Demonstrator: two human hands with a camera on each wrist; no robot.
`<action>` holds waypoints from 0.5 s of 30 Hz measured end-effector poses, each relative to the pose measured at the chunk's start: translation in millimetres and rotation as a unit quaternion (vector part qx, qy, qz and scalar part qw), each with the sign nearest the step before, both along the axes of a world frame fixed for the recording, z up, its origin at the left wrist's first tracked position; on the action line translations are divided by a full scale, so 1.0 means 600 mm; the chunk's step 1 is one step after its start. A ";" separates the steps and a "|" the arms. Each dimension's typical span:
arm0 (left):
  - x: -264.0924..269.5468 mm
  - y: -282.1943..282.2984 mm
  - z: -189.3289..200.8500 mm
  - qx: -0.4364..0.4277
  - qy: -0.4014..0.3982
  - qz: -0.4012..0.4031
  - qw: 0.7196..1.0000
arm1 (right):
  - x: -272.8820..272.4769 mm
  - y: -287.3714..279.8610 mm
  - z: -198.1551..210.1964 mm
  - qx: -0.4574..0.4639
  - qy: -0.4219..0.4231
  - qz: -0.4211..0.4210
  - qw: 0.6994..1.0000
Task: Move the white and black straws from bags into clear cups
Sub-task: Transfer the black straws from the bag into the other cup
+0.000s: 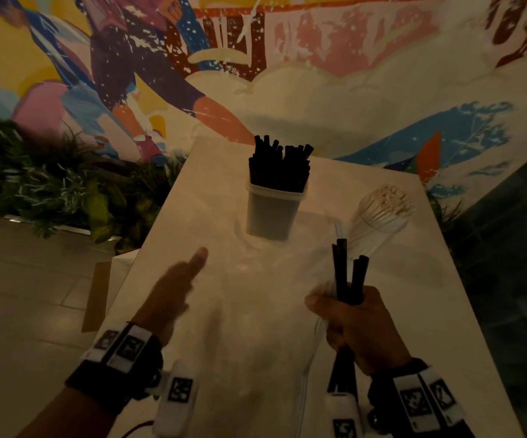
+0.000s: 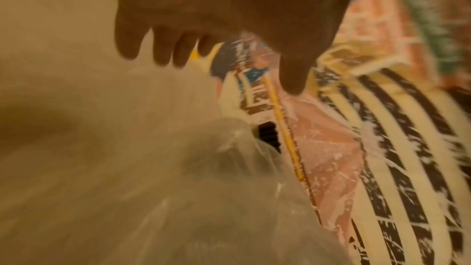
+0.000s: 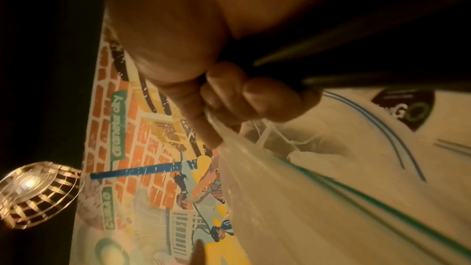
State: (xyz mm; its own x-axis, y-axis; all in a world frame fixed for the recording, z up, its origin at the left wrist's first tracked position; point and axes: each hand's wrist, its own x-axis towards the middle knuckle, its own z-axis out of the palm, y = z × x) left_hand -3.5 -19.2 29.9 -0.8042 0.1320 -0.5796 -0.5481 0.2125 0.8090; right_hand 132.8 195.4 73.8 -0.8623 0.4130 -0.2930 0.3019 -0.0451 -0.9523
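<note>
A clear cup (image 1: 271, 213) packed with black straws (image 1: 279, 162) stands upright mid-table. A second clear cup (image 1: 382, 210) holding white straws lies tilted at the right. My right hand (image 1: 355, 324) grips a small bunch of black straws (image 1: 349, 273) together with a clear plastic bag (image 3: 293, 178); the straws poke up past my fingers (image 3: 244, 96). My left hand (image 1: 173, 292) hovers over the table's left side, fingers (image 2: 163, 51) straight and holding nothing. A crumpled clear bag (image 2: 203, 178) lies below that hand, blurred.
The white table (image 1: 255, 358) is narrow, with its left edge near my left wrist. Green plants (image 1: 50, 184) line the floor at the left. A colourful mural wall (image 1: 319, 74) stands right behind the table. A ceiling lamp (image 3: 35, 194) shows in the right wrist view.
</note>
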 end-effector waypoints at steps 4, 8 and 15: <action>0.042 0.030 -0.022 0.075 -0.125 -0.081 0.986 | 0.007 -0.010 -0.003 -0.078 -0.013 0.040 0.996; 0.036 0.024 -0.022 0.010 -0.007 -0.015 1.000 | 0.024 0.013 0.005 -0.093 -0.038 0.015 0.995; 0.021 -0.043 -0.025 -0.147 0.055 -0.064 0.985 | 0.054 0.045 -0.027 -0.106 -0.164 -0.037 0.980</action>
State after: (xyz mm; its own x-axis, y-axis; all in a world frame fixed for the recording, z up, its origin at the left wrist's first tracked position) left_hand 8.8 -45.0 14.7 -0.8524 0.0755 -0.5174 -0.4132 0.5090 0.7551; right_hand 165.2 222.6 57.4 -0.6772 0.3706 -0.6356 0.5792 -0.2643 -0.7712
